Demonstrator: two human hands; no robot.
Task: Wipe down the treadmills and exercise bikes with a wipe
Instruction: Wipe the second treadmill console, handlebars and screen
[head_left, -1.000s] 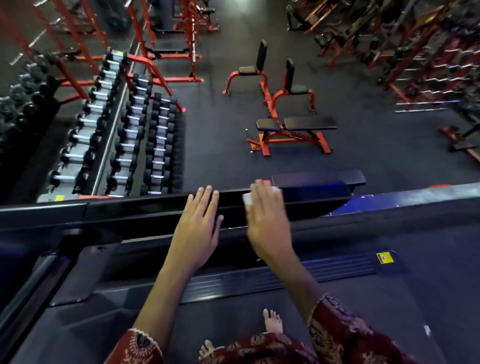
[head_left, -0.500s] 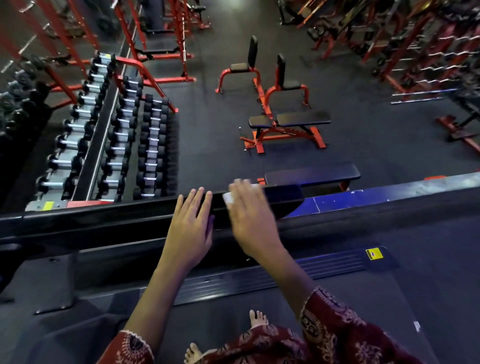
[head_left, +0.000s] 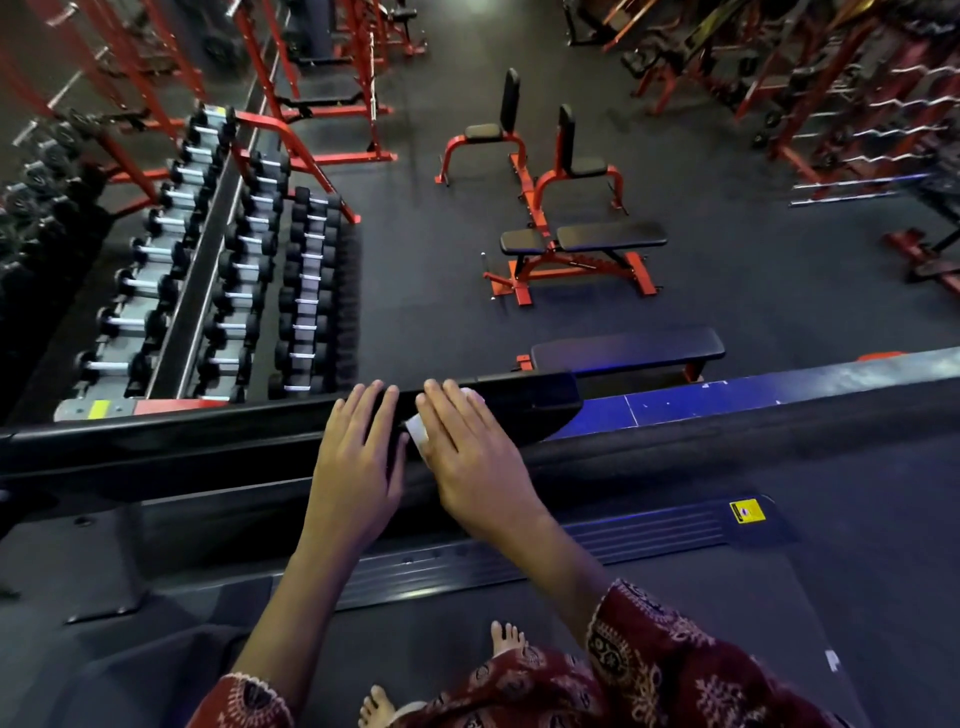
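Pressing a white wipe flat onto the black treadmill bar, the right hand lies over it with fingers straight. The bar's long axis runs left to right, its blunt end pointing right. The left hand rests flat just beside, fingers straight, holding nothing.

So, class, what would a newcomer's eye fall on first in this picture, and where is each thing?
Two bare hands hold the centre: the left hand lies flat on the treadmill's black front bar, and the right hand beside it presses a white wipe onto that bar. Beyond the bar, red-framed benches stand at upper centre, with a long dumbbell rack at left.
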